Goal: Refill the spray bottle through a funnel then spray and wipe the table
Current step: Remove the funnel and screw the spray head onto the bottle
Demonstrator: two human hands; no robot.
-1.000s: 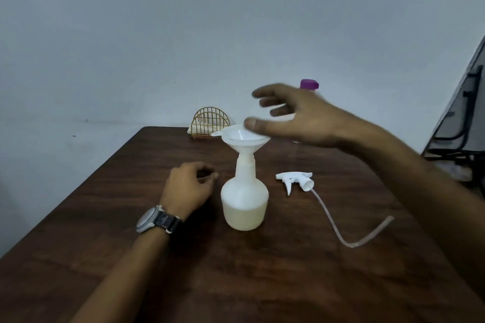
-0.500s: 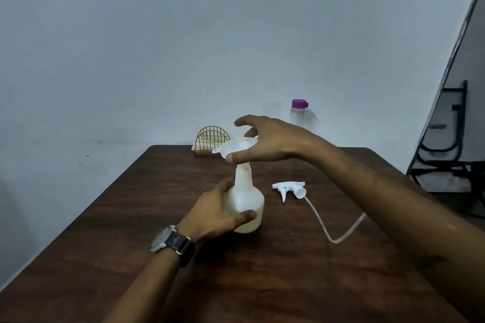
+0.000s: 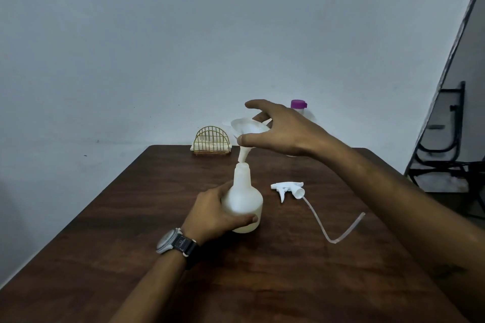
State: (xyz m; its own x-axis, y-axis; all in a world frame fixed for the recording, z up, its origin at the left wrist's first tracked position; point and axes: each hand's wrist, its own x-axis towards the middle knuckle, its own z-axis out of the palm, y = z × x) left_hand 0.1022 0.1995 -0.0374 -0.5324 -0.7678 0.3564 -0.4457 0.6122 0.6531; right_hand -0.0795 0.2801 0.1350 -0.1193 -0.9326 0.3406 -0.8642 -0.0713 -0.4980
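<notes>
Head view: two hands, a bottle and a funnel on a brown table.

The left hand (image 3: 215, 214) wraps round the fat bottom part of the white bottle (image 3: 244, 196), which stands upright on the table (image 3: 157, 191). The right hand (image 3: 283, 131) is above it and pinches the rim of the white funnel (image 3: 246, 127) with thumb and fingers; one finger sticks up straight. The funnel leans over, with its thin tip right at the bottle's mouth. I cannot tell if the tip is inside. The spray head (image 3: 288, 187) lies just right of the bottle, apart from both hands, and its tube (image 3: 328, 228) curls toward the right arm. The left thumb covers part of the bottle. The right hand hides part of the funnel's rim and most of the thing under the purple cap (image 3: 298, 104). A wire rack (image 3: 212, 141) stands at the far edge.
</notes>
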